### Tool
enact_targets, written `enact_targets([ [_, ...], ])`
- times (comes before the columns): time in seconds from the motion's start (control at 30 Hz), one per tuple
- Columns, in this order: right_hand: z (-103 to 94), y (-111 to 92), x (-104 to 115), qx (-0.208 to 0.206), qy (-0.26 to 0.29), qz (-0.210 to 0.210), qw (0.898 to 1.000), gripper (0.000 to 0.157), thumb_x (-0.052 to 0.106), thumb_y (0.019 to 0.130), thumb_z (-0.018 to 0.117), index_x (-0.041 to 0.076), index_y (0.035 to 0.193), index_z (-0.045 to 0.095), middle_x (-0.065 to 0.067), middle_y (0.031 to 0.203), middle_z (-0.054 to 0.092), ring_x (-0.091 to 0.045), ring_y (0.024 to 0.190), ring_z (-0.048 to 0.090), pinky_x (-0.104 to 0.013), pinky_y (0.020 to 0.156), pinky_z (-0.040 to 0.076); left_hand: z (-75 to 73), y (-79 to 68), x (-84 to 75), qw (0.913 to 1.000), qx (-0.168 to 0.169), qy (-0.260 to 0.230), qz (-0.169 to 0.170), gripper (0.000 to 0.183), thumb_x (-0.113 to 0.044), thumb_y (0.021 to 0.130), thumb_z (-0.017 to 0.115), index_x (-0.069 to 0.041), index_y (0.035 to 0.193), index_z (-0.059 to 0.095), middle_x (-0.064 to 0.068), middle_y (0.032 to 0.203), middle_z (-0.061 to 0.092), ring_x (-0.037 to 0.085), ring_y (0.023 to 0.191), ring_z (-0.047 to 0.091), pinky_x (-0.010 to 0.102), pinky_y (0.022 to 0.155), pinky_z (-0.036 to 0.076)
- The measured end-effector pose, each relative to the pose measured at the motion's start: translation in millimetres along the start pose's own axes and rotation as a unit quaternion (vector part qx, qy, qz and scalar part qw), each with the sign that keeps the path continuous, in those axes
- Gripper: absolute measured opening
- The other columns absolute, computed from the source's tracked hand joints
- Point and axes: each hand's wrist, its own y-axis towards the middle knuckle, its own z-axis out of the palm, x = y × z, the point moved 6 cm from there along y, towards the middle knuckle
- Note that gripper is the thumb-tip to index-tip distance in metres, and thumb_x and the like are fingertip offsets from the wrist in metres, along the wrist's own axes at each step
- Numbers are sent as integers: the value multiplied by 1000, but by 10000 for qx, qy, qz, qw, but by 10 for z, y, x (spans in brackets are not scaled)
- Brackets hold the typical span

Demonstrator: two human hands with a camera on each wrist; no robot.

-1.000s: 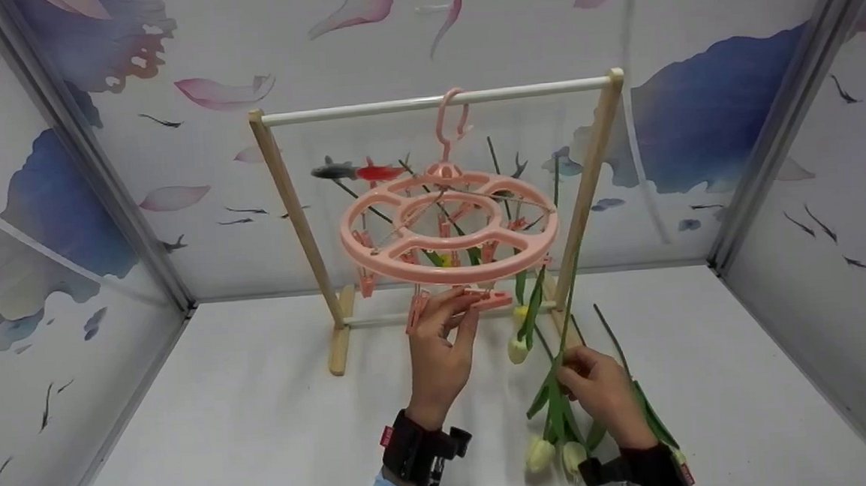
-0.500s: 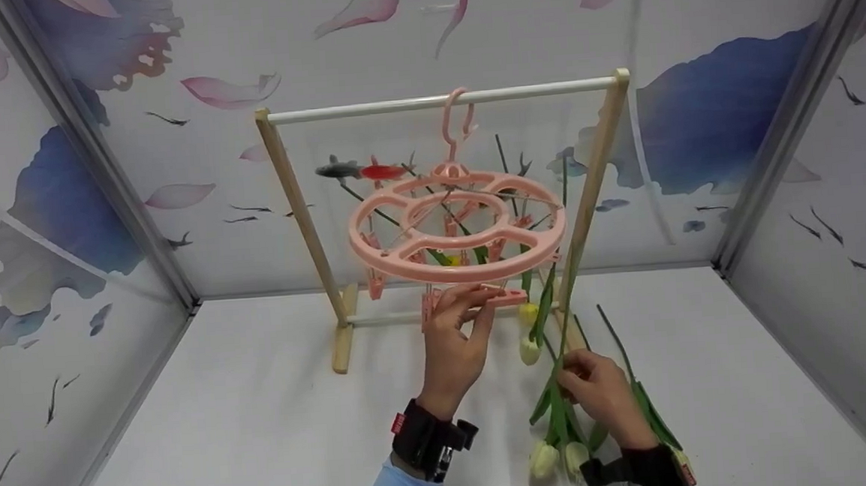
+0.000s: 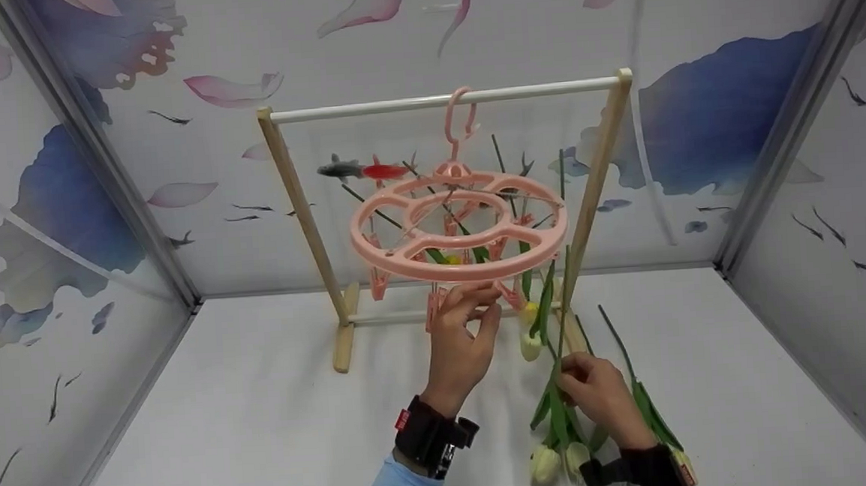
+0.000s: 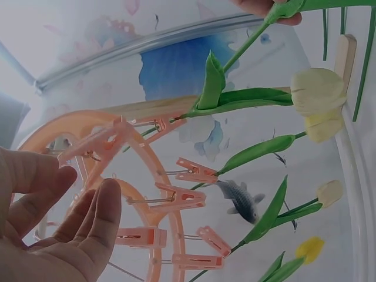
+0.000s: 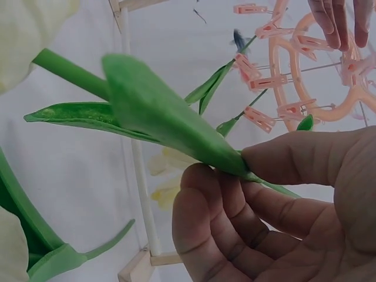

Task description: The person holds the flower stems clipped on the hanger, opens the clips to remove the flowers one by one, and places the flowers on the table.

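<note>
Head view: taken from above and facing forward and down, at middle range, with the rack, the pink hanger and both hands in frame. Left wrist view: close beside the left hand, facing the hanger, scene's downward side to picture right; right wrist view: closest, over the right hand and its held tulip, downward side to picture left, a pale shape cropped upper left seemingly a flower head. Common to both wrist views: the hanger's clips and hanging tulips.
</note>
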Motion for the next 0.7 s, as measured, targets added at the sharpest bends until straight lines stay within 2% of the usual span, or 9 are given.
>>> enact_targets([
  [0.23, 2, 8, -5, 8, -132, 41, 9999, 17, 1, 98, 58, -1, 109, 71, -7, 86, 67, -20, 71, 63, -33, 66, 53, 4, -18, -2, 9999, 72, 120, 24, 22, -6, 103, 63, 0, 122, 73, 15, 125, 66, 27, 115, 64, 33, 90, 57],
  [0.5, 15, 29, -26, 53, -222, 108, 9997, 16, 2, 97, 60, -2, 107, 72, -7, 85, 67, -19, 68, 62, -32, 62, 52, -14, -61, 15, 9991, 129, 396, 66, 18, -5, 102, 64, -2, 117, 74, 14, 125, 66, 25, 111, 67, 32, 88, 58],
  [0.7, 31, 27, -62, 153, -273, 150, 9994, 19, 0, 97, 58, -4, 109, 71, -9, 88, 67, -19, 67, 62, -31, 62, 51, -47, -133, 49, 9982, 255, 547, -4, 18, -4, 101, 65, 0, 116, 74, 15, 124, 67, 27, 110, 66, 37, 87, 59],
])
